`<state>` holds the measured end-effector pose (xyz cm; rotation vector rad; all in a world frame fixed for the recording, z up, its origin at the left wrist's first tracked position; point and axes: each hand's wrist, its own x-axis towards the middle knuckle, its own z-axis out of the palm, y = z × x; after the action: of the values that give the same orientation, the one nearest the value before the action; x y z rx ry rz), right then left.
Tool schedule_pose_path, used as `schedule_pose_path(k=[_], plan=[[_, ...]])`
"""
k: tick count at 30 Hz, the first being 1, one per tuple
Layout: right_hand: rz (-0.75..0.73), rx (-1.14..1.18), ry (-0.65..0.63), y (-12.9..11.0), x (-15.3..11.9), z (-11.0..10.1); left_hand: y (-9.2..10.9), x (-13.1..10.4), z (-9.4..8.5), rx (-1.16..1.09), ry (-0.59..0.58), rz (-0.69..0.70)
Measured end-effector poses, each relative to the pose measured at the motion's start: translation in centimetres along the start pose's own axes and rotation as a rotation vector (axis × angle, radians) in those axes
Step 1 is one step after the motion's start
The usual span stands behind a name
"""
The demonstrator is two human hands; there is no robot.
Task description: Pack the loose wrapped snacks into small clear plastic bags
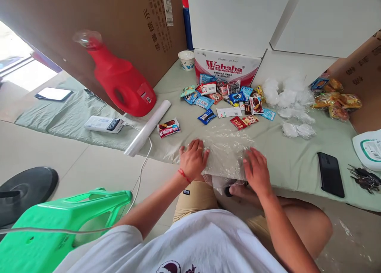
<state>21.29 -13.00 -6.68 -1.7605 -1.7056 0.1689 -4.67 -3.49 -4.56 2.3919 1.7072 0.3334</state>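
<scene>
A sheet of clear plastic film (pixel 228 151) lies spread on the cloth-covered table in front of me, its near edge hanging over the table edge. My left hand (pixel 193 158) rests palm down at the film's left side, fingers stretched out. On the right side, my right hand (pixel 258 170) touches the film with its fingers apart. Neither hand is closed round anything. Beyond the film lies a pile of small wrapped snacks (pixel 223 94). A red snack packet (pixel 168 128) sits apart, left of the film, beside a roll of clear film (pixel 149 128).
A red jug (pixel 125 82), a power bank (pixel 104 124) with a cable, and a phone (pixel 53 94) are on the left. At the back stand a paper cup (pixel 186 60) and Wahaha carton (pixel 228 66). Rightward are film-wrapped bundles (pixel 287 94), bread packs (pixel 337 100), a black phone (pixel 331 174) and keys (pixel 364 178).
</scene>
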Motion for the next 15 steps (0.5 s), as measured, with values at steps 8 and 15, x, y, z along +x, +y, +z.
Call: schedule_pose_path(k=[8,15], plan=[[-0.169,-0.139,-0.213,9.5,9.1,-1.1,1.1,-3.3,-4.8,-0.034,0.008,0.240],[-0.248,-0.046,-0.189,6.0,10.7,-1.0,4.7,4.5,1.2,-0.110,-0.025,0.386]])
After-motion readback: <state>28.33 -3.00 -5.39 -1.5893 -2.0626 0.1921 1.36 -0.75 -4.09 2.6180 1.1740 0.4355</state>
